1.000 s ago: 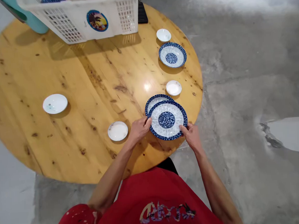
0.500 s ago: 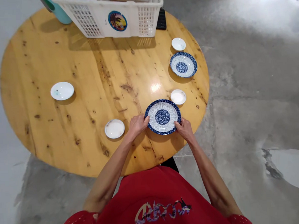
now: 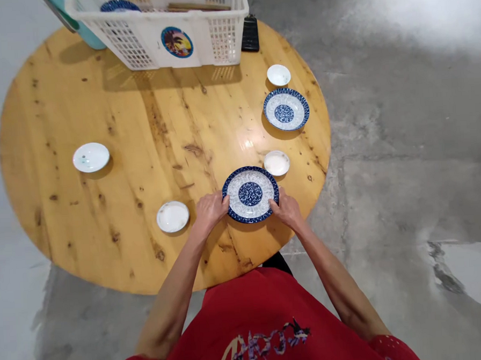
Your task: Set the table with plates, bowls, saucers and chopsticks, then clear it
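A blue-and-white patterned plate (image 3: 250,194) lies on the round pine table (image 3: 85,220), close to the near edge. My left hand (image 3: 210,211) grips its left rim and my right hand (image 3: 286,210) grips its right rim. Anything beneath this plate is hidden. Just left of my left hand sits a small white dish (image 3: 172,216). Another small white dish (image 3: 276,162) stands beyond the plate, near my right hand. Farther back on the right are a matching blue-and-white plate (image 3: 285,109) and a small white dish (image 3: 278,75). A white plate (image 3: 91,157) lies far to the left.
A white plastic basket (image 3: 156,31) stands at the table's far edge, holding a blue-rimmed plate (image 3: 120,6) and wooden sticks. Behind it are a teal object (image 3: 81,32) and a black object (image 3: 250,34). Bare concrete floor surrounds the table.
The held plate has come down over the second plate that showed beneath it a second ago. Only one plate now shows there. Both hands stay on the rim.
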A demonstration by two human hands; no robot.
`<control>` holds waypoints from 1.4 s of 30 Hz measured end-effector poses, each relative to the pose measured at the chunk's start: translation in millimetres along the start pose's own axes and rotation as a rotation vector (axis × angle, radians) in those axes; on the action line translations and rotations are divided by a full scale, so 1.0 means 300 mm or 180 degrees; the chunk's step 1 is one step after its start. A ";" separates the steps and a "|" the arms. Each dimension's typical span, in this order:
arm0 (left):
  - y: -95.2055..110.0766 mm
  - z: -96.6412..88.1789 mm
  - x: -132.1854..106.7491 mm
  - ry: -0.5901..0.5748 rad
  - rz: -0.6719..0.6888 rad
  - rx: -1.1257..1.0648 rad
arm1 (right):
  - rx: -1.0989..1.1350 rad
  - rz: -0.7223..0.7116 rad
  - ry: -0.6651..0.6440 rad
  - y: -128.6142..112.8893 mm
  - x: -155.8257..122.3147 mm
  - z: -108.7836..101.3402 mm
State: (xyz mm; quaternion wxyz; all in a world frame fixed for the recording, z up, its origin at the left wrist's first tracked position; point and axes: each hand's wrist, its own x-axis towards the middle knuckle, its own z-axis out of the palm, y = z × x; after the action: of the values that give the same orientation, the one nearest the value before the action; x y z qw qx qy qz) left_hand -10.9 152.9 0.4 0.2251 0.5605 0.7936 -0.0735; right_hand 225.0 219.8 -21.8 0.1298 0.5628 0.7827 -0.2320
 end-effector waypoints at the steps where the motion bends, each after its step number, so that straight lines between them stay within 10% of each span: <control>1: 0.000 -0.007 -0.002 -0.0022 -0.0008 0.0016 | -0.0033 -0.0005 -0.0038 -0.003 0.003 0.000; 10: -0.027 -0.020 -0.011 -0.0021 -0.0080 -0.0001 | 0.0226 -0.0002 -0.0043 -0.013 -0.004 0.001; 21: -0.059 0.113 0.064 0.0083 0.0145 -0.1526 | 0.2381 0.0024 0.0660 -0.011 0.007 0.117; 29: 0.006 0.166 -0.055 0.0113 0.0087 -0.1589 | 0.2366 0.0177 0.0746 0.058 -0.113 0.177; 35: 0.246 0.214 -0.175 0.0296 -0.0142 -0.1746 | 0.2628 -0.0017 0.0570 0.298 -0.188 0.168; 42: 0.775 0.237 -0.187 0.0234 0.0068 -0.2229 | 0.2691 0.0093 0.0776 0.787 -0.302 -0.047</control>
State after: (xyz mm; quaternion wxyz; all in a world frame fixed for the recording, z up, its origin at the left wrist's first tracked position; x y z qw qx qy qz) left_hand 238.2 162.5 -6.6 0.3757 0.4598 0.7724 0.2256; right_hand 478.2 213.7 -18.8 -0.2019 0.6007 0.6205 -0.4619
